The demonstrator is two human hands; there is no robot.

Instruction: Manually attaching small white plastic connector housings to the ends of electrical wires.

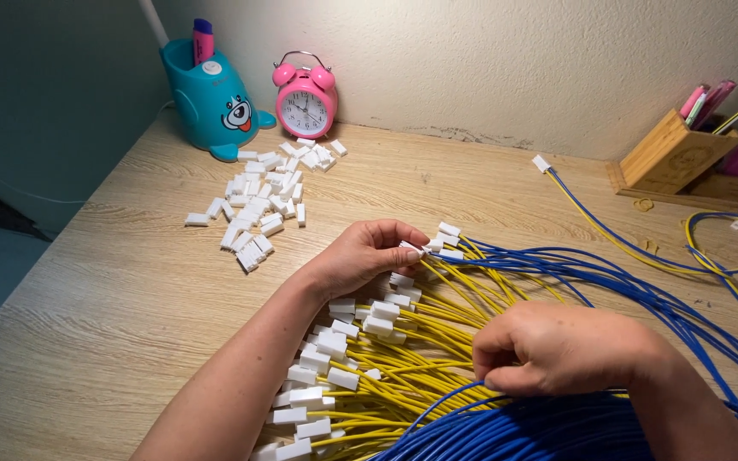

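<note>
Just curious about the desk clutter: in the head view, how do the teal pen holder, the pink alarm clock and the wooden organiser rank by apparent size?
1. Teal pen holder
2. Wooden organiser, cut off by the frame, so unsure
3. Pink alarm clock

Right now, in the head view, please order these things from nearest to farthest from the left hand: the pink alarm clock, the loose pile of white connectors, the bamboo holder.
From the left hand:
1. Loose pile of white connectors, on the table up and to its left.
2. Pink alarm clock, farther back against the wall.
3. Bamboo holder, far off at the right, beyond the wires.
</note>
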